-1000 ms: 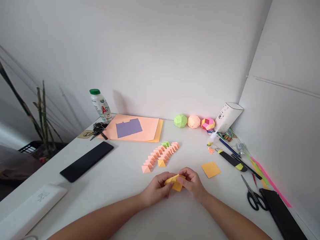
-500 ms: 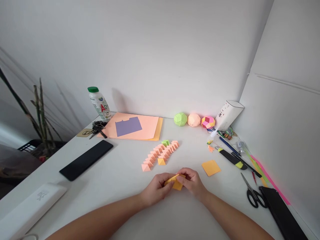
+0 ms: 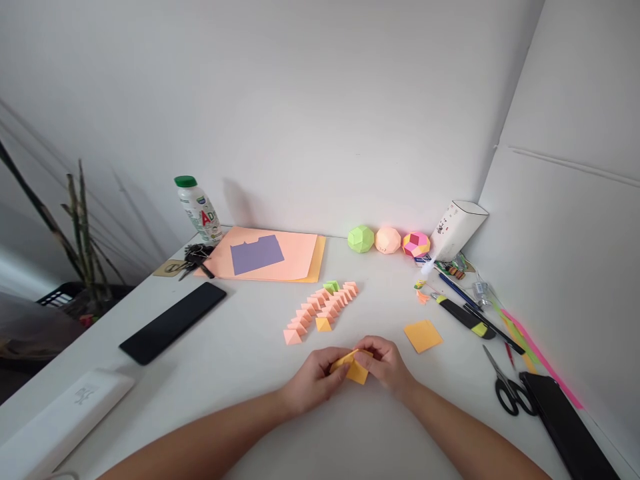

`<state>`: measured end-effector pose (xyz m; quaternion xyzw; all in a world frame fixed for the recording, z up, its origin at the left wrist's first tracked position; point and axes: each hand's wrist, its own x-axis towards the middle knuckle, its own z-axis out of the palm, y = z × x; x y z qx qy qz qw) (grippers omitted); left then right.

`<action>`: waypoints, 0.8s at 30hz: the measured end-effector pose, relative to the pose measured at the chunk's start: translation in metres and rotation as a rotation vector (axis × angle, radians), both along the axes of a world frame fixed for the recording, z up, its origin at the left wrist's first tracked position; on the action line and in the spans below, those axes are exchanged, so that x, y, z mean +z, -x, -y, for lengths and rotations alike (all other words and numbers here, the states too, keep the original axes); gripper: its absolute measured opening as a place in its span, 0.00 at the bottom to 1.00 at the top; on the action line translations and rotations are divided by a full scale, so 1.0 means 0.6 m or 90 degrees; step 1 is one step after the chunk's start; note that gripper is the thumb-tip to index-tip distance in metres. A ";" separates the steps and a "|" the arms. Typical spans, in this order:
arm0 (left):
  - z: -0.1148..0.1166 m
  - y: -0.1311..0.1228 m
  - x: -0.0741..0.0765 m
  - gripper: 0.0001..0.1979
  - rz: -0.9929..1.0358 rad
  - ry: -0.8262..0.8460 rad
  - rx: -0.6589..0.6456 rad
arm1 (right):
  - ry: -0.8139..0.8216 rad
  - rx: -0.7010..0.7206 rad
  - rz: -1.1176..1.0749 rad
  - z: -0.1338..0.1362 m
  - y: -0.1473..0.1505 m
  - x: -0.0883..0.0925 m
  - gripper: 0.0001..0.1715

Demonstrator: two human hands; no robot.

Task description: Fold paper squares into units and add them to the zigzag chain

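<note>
An orange piece of paper [image 3: 358, 373], partly folded, is pinched between both my hands low in the middle of the view. My left hand [image 3: 316, 379] grips its left end with thumb and fingers. My right hand [image 3: 386, 365] holds the right end, thumb pressed on top. Fingers cover part of its folds. Just beyond lie two rows of small folded pink paper pieces [image 3: 310, 307], with one orange folded piece [image 3: 323, 324] at the near end of the right row and green ones [image 3: 331, 287] at the far end. Flat orange paper squares [image 3: 423, 336] lie right of my right hand.
Scissors [image 3: 511, 390], a utility knife [image 3: 463, 317] and a black case [image 3: 570, 427] lie on the right. Paper balls [image 3: 361, 239] and pink sheets [image 3: 300, 253] sit along the wall. A bottle [image 3: 200, 210], black slab [image 3: 173, 322] and white box [image 3: 65, 420] are left.
Both hands keep their grip on the orange paper. Its lower right part has tilted or shifted very slightly; the rest of the table stays the same.
</note>
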<state>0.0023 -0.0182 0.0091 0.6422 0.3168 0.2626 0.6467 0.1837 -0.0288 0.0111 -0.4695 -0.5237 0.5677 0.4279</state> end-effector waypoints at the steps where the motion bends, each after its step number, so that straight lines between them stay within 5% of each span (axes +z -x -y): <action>1: 0.000 0.000 0.001 0.18 -0.002 0.000 -0.001 | 0.001 0.000 0.000 0.000 0.000 0.000 0.08; 24: -0.002 -0.001 0.005 0.21 -0.028 0.008 0.004 | -0.010 0.015 0.035 0.005 0.000 0.001 0.13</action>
